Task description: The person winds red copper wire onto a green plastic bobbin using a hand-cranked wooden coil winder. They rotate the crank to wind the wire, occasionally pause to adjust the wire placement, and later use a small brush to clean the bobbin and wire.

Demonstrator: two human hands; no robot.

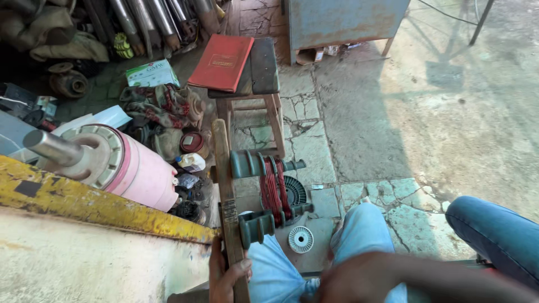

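My left hand (227,278) grips the lower end of a long wooden bar (224,185) that stands nearly upright in front of me. Two dark green spool-shaped formers (255,164) stick out from the bar to the right, and red wire (273,188) is wound in a loop between them. My right hand (351,280) is blurred at the bottom edge, right of the bar, over my knee; its fingers and anything in them cannot be made out.
A pink motor body (140,174) with a steel shaft lies on a yellow bench edge (95,205) at left. A wooden stool (255,84) carrying a red book (222,62) stands ahead. A white plastic spool (301,239) and a dark fan cover (295,191) lie on the cracked floor.
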